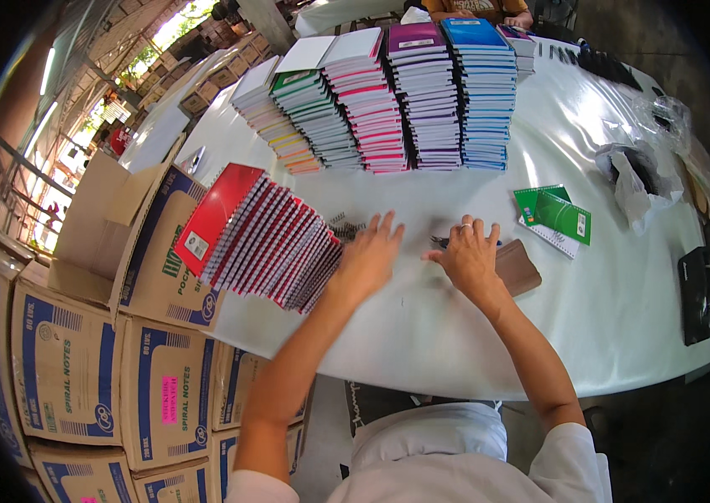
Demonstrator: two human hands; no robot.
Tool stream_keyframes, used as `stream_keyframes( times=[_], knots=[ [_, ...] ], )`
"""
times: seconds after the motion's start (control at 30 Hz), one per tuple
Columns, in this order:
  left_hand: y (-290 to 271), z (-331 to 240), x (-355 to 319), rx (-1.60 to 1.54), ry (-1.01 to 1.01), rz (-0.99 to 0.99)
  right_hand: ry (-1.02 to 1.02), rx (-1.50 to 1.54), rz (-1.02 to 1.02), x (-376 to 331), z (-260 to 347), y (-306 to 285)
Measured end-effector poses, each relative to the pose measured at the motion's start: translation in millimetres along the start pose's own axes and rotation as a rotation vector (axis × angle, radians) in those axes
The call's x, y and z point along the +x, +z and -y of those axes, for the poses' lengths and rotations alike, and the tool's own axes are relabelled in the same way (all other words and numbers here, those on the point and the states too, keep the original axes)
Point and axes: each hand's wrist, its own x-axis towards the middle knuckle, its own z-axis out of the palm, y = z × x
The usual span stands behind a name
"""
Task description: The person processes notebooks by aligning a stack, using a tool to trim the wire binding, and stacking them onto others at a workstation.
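Beside left hand (370, 256), stacked red notebooks (269, 239).

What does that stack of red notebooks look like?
The stack of red notebooks sits on the white table, at its left part, appearing tilted in this wide view. The top cover is glossy red with a small pale label near a corner. The visible side shows many red and pale layers with dark spiral binding. The left hand is beside it; whether they touch is unclear.
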Motion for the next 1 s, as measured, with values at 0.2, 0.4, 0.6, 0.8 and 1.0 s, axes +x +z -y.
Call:
stream_keyframes(
  times=[0.2,0.4,0.6,0.8,1.0],
  knots=[
    [32.6,-44.7,-107.8,-0.422,-0.216,-0.326,-0.572,0.883,-0.031,91.1,59.8,56.7],
    [68.1,-58.2,-130.1,-0.527,-0.494,-0.249,-0.696,0.926,0.389,171.8,120.4,120.7],
    [82.2,-64.4,-113.1,-0.509,-0.543,-0.332,-0.799,1.068,0.532,114.4,92.5,108.0],
    [87.2,-69.8,-99.0,-0.533,-0.581,-0.401,-0.950,0.921,0.517,37.6,42.1,45.6],
    [72.6,-72.4,-104.3,-1.038,-0.569,-0.300,-0.867,0.625,0.106,-40.2,31.2,25.8]
  ],
)
